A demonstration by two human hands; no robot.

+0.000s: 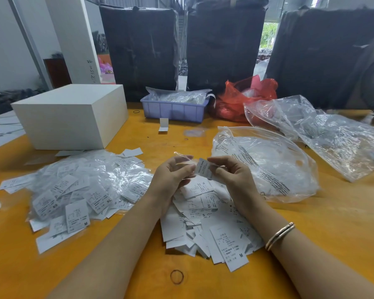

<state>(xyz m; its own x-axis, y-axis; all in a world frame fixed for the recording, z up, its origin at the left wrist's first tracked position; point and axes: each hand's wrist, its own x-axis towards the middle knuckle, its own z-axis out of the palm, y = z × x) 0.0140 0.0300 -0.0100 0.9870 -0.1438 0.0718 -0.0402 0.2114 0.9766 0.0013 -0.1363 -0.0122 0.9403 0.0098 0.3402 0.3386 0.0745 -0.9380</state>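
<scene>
Orange wood makes up the bench (117, 266), and tall dark bundles (222, 46) wrapped in plastic stand behind it. Far on the left sits a white box (71, 117). In front of the box lies a heap of bagged labels (84, 190), each white tag in a thin clear cover, with letters like XS, XL and M on them.

Next comes the left hand (173, 175), held up near the middle of the bench. Its grip is curled, and its fingers and thumb hold a little clear bag (183, 158) near the top. Far behind it, at the back of the bench, is a purple tray (173, 108) with a clear packet inside. A dark rubber band (177, 276) lies flat near the front edge, between the two arms.

Right between the hands is one label (203, 169), white with small black print, tilted and touching the left thumb. Under both hands lies a pile of loose labels (207, 223) with no covers.

The right hand (229, 175) pinches the label with its thumb and fingertips, so its grip is closed on it. A red bag (246, 96) sits at the back. Just beside the right hand lies a big clear bag (263, 165) with black print. A thin bangle (280, 236) is on the right wrist. Crumpled clear bags (333, 134) lie far right.
</scene>
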